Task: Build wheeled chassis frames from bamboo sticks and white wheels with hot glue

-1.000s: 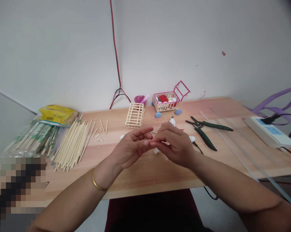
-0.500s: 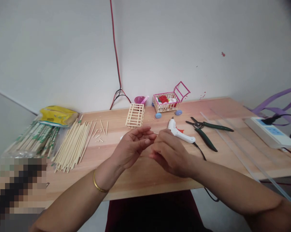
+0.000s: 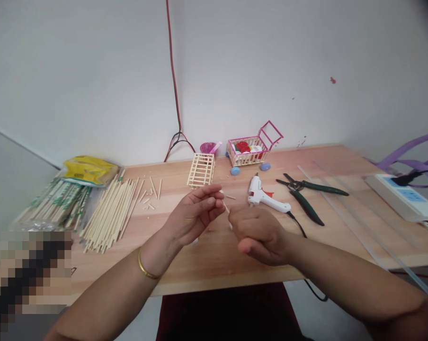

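Both my hands are raised over the middle of the table. A thin wooden stick (image 3: 226,206) spans the small gap between them. My left hand (image 3: 198,213), a gold bangle on its wrist, pinches one end with curled fingertips. My right hand (image 3: 258,234) is closed around the other end, its fingers mostly hidden behind the knuckles. Just behind the hands stands a small slatted frame (image 3: 201,169) made of sticks. Another short stick (image 3: 230,196) lies on the table beyond the gap.
A white glue gun (image 3: 269,199) and green-handled pruning shears (image 3: 302,189) lie to the right, near clear glue sticks (image 3: 345,218) and a power strip (image 3: 400,196). At the back is a miniature shopping cart (image 3: 249,150). Loose sticks (image 3: 111,213) and packaged sticks (image 3: 54,201) are left.
My right hand has turned and drawn slightly down and right, away from the left fingertips, baring the stick between them. The view has shifted slightly.
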`<state>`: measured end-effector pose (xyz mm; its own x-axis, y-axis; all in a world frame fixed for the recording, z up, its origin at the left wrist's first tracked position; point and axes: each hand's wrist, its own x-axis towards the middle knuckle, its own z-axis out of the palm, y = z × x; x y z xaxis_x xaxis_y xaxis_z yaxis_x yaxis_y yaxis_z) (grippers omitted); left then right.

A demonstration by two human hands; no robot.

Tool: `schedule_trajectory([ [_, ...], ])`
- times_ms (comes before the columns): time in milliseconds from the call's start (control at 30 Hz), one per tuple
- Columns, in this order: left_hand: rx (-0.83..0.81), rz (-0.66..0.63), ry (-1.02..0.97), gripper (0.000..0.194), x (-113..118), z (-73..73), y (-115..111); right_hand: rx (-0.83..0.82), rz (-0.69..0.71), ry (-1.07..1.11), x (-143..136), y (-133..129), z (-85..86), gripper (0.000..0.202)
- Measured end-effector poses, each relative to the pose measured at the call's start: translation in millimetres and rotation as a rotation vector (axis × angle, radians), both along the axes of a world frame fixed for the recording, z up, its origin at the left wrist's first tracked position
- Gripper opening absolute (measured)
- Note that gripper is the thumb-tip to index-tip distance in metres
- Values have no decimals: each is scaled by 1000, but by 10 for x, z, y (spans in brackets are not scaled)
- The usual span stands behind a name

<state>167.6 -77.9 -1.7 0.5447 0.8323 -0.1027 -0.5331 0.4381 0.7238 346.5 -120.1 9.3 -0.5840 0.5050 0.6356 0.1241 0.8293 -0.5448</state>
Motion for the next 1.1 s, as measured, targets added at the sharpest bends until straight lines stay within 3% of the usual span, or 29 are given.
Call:
schedule_trajectory([
  [133,36,76,4,21,1,5,22,-69,297,-176,-78,-26,-37,49],
  [300,164,323,121,16,-15,-9,98,-179,522,-433,-155,-111,-126,32],
  [433,357,476,397,18,-60,-73,163,-274,589,-519,-140,-117,-157,13],
  [600,668,469,869,16,-94,-117,191,-395,529,-558,-80,-61,-126,31],
  [833,741,483,1022,18,-93,-103,194,-454,616,-484,6,-13,-18,25],
  [900,740,488,1049,21,-100,-95,194,-455,560,-460,69,53,24,28],
  [967,748,503,1062,29,-106,-86,191,-408,368,-441,152,160,42,33],
  [1033,768,516,1059,37,-109,-82,187,-321,44,-430,232,297,14,34],
  [1100,780,522,1056,42,-105,-87,183,-212,-412,-453,285,441,-65,26],
])
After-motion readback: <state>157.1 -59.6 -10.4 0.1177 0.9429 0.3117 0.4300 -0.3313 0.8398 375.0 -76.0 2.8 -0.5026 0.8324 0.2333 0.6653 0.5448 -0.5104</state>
